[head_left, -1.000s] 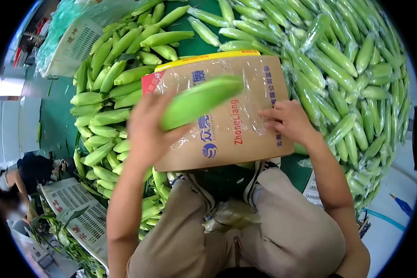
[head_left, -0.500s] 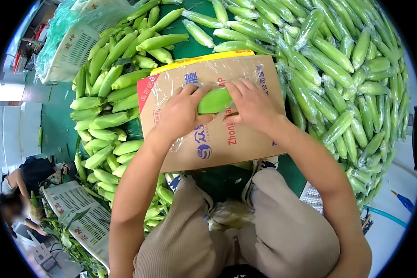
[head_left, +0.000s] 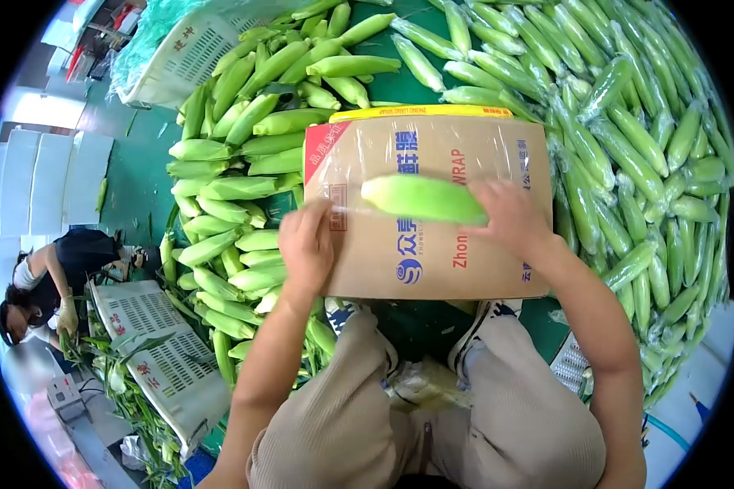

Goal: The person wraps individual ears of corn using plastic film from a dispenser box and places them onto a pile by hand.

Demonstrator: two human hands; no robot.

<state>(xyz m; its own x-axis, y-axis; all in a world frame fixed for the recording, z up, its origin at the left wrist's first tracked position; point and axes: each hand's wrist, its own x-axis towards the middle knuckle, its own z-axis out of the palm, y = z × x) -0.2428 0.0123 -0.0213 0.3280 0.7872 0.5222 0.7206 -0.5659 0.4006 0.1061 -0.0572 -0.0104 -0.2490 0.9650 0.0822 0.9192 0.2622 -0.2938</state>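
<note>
A green ear of corn in its husk (head_left: 424, 199) is held above the cardboard box (head_left: 367, 269), blurred by motion. My right hand (head_left: 510, 213) grips its right end. Over the box's left edge, my left hand (head_left: 306, 244) is closed in a pinch. A thin pale streak of plastic wrap (head_left: 357, 210) runs from those fingers toward the corn; it is faint and blurred. Unwrapped ears of corn (head_left: 228, 189) are heaped to the left of the box. Ears in clear film (head_left: 620, 163) are piled to the right.
The box rests above my knees, with a yellow strip (head_left: 432, 111) along its far edge. White crates (head_left: 179, 57) (head_left: 159, 359) stand at the upper and lower left. Another person (head_left: 65, 277) bends over husks at the far left.
The corn has come up off the box and its film, now in my right hand alone. My left hand has moved away to the left. The view has shifted, so the scene sits further right.
</note>
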